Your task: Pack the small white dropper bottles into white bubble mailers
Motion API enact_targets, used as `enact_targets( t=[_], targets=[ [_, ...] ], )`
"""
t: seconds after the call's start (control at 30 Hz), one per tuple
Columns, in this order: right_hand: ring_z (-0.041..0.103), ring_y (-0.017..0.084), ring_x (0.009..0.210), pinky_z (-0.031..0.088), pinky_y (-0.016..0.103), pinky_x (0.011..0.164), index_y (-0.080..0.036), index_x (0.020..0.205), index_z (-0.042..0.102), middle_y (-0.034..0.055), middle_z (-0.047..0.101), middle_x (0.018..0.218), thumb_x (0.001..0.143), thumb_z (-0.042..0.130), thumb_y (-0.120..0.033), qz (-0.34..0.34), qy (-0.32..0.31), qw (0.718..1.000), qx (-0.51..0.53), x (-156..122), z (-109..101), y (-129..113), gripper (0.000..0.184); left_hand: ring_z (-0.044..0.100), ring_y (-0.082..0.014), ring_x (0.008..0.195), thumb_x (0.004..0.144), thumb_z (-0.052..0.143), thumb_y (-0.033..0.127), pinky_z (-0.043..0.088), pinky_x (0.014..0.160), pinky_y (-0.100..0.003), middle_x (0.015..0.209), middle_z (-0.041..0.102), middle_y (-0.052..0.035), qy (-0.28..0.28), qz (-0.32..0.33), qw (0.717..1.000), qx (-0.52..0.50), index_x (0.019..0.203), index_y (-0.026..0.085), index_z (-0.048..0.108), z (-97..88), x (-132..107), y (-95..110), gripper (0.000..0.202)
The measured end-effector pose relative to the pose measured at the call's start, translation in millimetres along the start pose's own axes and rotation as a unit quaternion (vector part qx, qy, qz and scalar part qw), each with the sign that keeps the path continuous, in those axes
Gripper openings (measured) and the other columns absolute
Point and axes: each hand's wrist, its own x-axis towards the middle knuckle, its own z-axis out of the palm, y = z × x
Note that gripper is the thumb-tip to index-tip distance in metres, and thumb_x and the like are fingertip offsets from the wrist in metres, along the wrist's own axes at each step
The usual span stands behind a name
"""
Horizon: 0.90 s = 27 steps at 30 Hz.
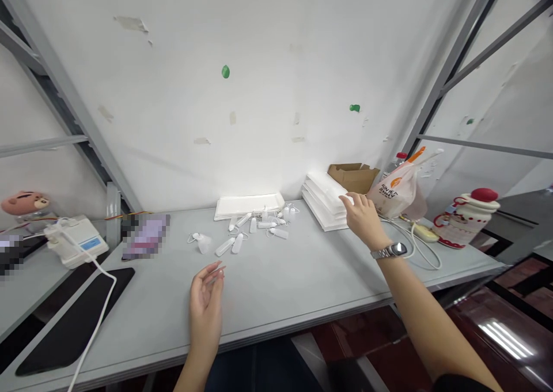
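And there was the right hand (pixel 365 222), grip open and empty, fingers right at the stack of white trays (pixel 323 202) on the desk (pixel 302 288)! Left hand (pixel 206 308), grip loosely open, held nothing; small plastic bottles (pixel 259 226) lay loose before a flat white tray (pixel 248 206), seemingly none in it; a paper bag (pixel 395 193) read Auntea Jenny

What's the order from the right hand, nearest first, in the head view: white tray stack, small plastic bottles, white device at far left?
From the right hand:
1. Stacked white trays, just left of the fingers.
2. Small plastic bottles, further left, mid-scene.
3. White boxy device, far left.
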Motion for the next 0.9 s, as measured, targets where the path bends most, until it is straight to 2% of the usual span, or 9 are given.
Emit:
enact_targets(
  t=[0.07,0.2,0.3,0.47,0.57,0.67,0.77,0.9],
  targets=[
    [0.045,0.030,0.100,0.035,0.039,0.076,-0.013,0.116,0.051,0.0177,0.051,0.118,0.079,0.039,-0.002,-0.029,0.003,1.000,-0.004,1,-14,-17,0.040,0.056,-0.0214,0.101,0.074,0.061,0.045,0.044,0.088,-0.036,0.108,0.059,-0.0070,-0.002,0.000,1.000,0.002,0.096,0.020,0.055,0.3,0,0,0.033],
    [0.046,0.028,0.101,0.034,0.038,0.080,-0.015,0.104,0.057,0.0162,0.052,0.117,0.081,0.037,-0.001,-0.159,-0.001,0.986,0.048,15,-31,-59,0.034,0.057,-0.0208,0.101,0.075,0.061,0.044,0.044,0.089,-0.036,0.107,0.059,-0.0070,-0.001,0.001,1.000,0.000,0.096,0.020,0.055,0.9,-1,1,0.032],
    [0.047,0.025,0.097,0.033,0.036,0.080,-0.015,0.099,0.058,0.0151,0.054,0.113,0.082,0.034,0.000,-0.235,0.007,0.968,0.088,32,-36,-92,0.032,0.056,-0.0202,0.101,0.076,0.060,0.043,0.044,0.089,-0.035,0.108,0.059,-0.0069,0.002,0.006,1.000,-0.003,0.097,0.020,0.055,0.8,-3,0,0.031],
    [0.049,0.023,0.084,0.032,0.036,0.079,-0.014,0.096,0.057,0.0125,0.058,0.099,0.085,0.033,-0.002,-0.312,0.023,0.942,0.117,64,-38,-157,0.029,0.057,-0.0203,0.101,0.077,0.059,0.043,0.044,0.089,-0.035,0.106,0.060,-0.0076,0.003,-0.005,1.000,-0.010,0.096,0.020,0.055,2.2,-5,1,0.030],
    [0.049,0.024,0.087,0.032,0.037,0.078,-0.013,0.096,0.057,0.0139,0.058,0.099,0.086,0.034,-0.004,-0.315,-0.016,0.939,0.137,85,-27,-196,0.027,0.056,-0.0202,0.102,0.079,0.057,0.042,0.043,0.089,-0.035,0.107,0.059,-0.0082,-0.004,-0.009,1.000,-0.009,0.097,0.019,0.054,3.2,-6,2,0.029],
    [0.050,0.025,0.091,0.032,0.037,0.076,-0.011,0.096,0.058,0.0156,0.058,0.100,0.086,0.037,-0.006,-0.279,-0.074,0.947,0.142,107,-6,-225,0.024,0.056,-0.0204,0.102,0.081,0.055,0.042,0.043,0.090,-0.036,0.109,0.059,-0.0088,-0.011,-0.013,1.000,-0.007,0.097,0.020,0.052,2.7,-8,1,0.028],
    [0.052,0.027,0.091,0.033,0.037,0.075,-0.009,0.096,0.059,0.0174,0.059,0.100,0.087,0.042,-0.013,-0.248,-0.090,0.954,0.143,123,17,-241,0.020,0.056,-0.0205,0.102,0.082,0.054,0.042,0.043,0.090,-0.036,0.109,0.058,-0.0091,-0.015,-0.012,1.000,-0.007,0.098,0.020,0.052,1.4,-9,-1,0.028],
    [0.053,0.026,0.093,0.034,0.037,0.076,-0.009,0.097,0.059,0.0177,0.059,0.101,0.087,0.046,-0.020,-0.227,-0.100,0.958,0.146,132,35,-249,0.020,0.055,-0.0195,0.102,0.084,0.052,0.042,0.042,0.091,-0.036,0.110,0.058,-0.0086,-0.029,-0.013,0.999,-0.007,0.099,0.020,0.051,0.3,-9,-3,0.027]
  ],
)
